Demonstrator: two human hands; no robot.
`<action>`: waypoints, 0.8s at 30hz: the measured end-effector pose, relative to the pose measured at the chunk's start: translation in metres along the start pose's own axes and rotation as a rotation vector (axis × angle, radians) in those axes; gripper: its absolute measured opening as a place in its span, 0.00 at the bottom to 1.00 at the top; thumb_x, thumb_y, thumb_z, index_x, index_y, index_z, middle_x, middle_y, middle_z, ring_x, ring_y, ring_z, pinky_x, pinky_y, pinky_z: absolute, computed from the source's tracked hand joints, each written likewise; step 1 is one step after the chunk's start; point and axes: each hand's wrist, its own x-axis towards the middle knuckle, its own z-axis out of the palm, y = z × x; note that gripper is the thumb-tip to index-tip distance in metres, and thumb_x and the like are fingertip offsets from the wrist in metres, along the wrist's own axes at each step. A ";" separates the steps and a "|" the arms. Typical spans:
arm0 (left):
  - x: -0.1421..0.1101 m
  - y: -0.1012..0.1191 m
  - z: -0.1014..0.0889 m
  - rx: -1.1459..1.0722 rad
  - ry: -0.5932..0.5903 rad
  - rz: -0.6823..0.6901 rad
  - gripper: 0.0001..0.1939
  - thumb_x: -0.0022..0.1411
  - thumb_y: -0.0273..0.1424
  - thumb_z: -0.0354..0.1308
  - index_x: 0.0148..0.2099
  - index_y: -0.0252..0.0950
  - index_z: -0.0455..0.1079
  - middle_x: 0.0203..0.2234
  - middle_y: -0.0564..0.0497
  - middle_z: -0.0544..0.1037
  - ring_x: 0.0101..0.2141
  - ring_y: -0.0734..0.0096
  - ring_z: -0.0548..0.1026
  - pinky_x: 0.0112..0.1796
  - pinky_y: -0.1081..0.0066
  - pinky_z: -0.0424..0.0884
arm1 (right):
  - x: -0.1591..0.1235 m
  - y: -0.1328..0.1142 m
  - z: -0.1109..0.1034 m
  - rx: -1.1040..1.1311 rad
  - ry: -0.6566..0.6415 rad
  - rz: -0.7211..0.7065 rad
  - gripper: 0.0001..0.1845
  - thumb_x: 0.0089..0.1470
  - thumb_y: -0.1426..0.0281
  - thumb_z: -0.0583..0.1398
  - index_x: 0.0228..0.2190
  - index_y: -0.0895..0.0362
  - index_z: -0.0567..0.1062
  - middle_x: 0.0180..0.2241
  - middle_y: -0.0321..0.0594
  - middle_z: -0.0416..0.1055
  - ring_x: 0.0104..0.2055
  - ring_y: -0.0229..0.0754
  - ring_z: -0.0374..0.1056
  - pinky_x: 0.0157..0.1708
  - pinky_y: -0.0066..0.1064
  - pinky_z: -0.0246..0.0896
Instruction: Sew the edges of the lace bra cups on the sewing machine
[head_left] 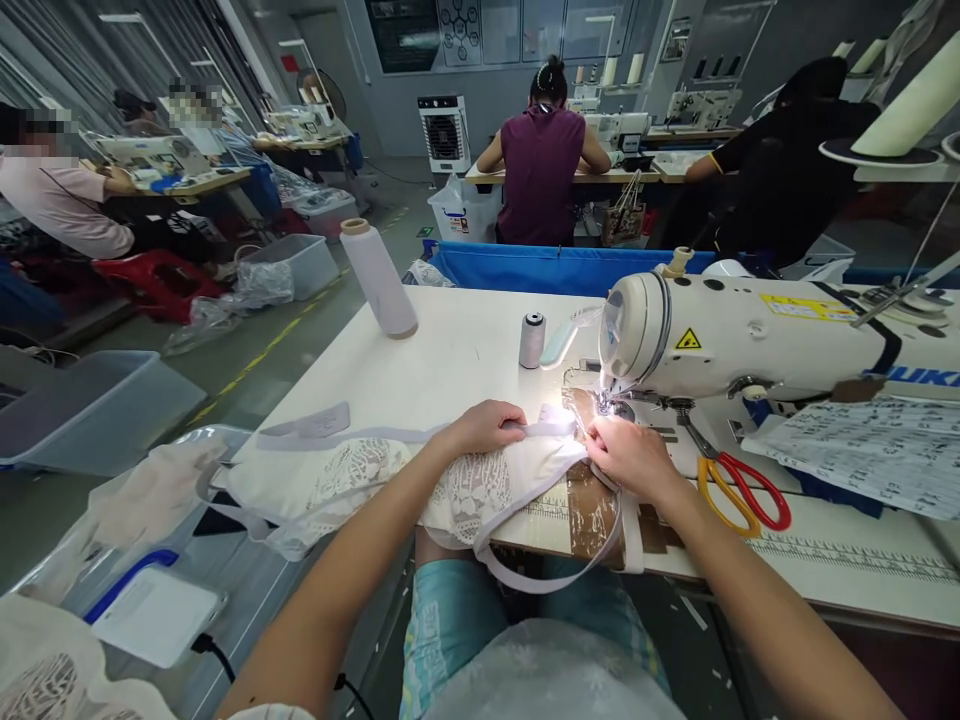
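A white lace bra lies along the front of the sewing table, its pale strap looping over the edge. My left hand is closed, thumb and fingers pinching the bra's upper edge band. Close to the lit needle area of the sewing machine, my right hand is closed on the end of the bra by the presser foot. Its fingertips are partly hidden by glare and cloth. Beside the right forearm rest scissors with red and yellow handles.
On the table stand a large thread cone and a small thread spool. A grey fabric piece lies at left, printed paper at right. A plastic bin is on the floor. A person sews ahead.
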 end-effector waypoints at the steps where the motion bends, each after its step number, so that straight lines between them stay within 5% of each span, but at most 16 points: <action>1: -0.003 0.001 0.000 0.049 0.023 -0.001 0.09 0.57 0.34 0.52 0.33 0.35 0.70 0.27 0.52 0.73 0.28 0.70 0.67 0.29 0.72 0.58 | 0.000 0.001 -0.003 0.041 -0.015 0.020 0.07 0.53 0.71 0.55 0.25 0.56 0.70 0.27 0.38 0.72 0.27 0.39 0.66 0.22 0.28 0.43; 5: -0.014 0.008 -0.008 0.267 0.119 -0.025 0.09 0.59 0.32 0.49 0.34 0.37 0.70 0.31 0.51 0.75 0.30 0.69 0.69 0.28 0.72 0.58 | -0.019 0.014 -0.015 0.210 0.109 0.029 0.06 0.52 0.69 0.54 0.28 0.54 0.70 0.30 0.36 0.73 0.27 0.38 0.65 0.22 0.27 0.49; 10: -0.016 0.022 -0.030 0.545 0.123 0.016 0.10 0.63 0.30 0.46 0.36 0.38 0.68 0.35 0.51 0.76 0.33 0.67 0.72 0.26 0.71 0.57 | -0.071 0.063 -0.020 0.310 0.265 0.001 0.14 0.59 0.60 0.51 0.37 0.52 0.73 0.35 0.39 0.74 0.28 0.39 0.68 0.25 0.28 0.58; 14: -0.011 0.035 -0.039 0.842 0.124 0.077 0.10 0.65 0.28 0.45 0.38 0.36 0.67 0.36 0.49 0.75 0.29 0.69 0.73 0.23 0.71 0.53 | -0.089 0.106 -0.010 -0.097 0.413 0.097 0.18 0.59 0.62 0.48 0.38 0.55 0.75 0.36 0.48 0.73 0.27 0.44 0.69 0.18 0.30 0.51; 18: -0.010 0.044 -0.038 1.079 0.253 0.196 0.10 0.66 0.25 0.44 0.42 0.35 0.67 0.36 0.46 0.74 0.26 0.71 0.72 0.22 0.71 0.53 | -0.078 0.133 -0.004 -0.367 0.342 0.243 0.18 0.57 0.67 0.49 0.31 0.61 0.77 0.30 0.55 0.72 0.22 0.48 0.66 0.15 0.32 0.44; 21: -0.015 0.043 -0.030 1.149 0.357 0.278 0.11 0.65 0.23 0.44 0.41 0.35 0.67 0.33 0.47 0.74 0.26 0.72 0.71 0.22 0.70 0.54 | -0.072 0.132 -0.004 -0.365 0.313 0.311 0.18 0.57 0.67 0.51 0.30 0.63 0.77 0.30 0.57 0.72 0.23 0.50 0.68 0.15 0.32 0.46; 24: -0.027 0.037 -0.017 1.174 0.483 0.402 0.09 0.65 0.22 0.46 0.40 0.35 0.67 0.29 0.49 0.74 0.25 0.72 0.69 0.23 0.70 0.56 | -0.076 0.102 -0.007 -0.183 0.454 0.181 0.17 0.59 0.65 0.51 0.35 0.60 0.77 0.35 0.53 0.74 0.28 0.48 0.70 0.18 0.32 0.52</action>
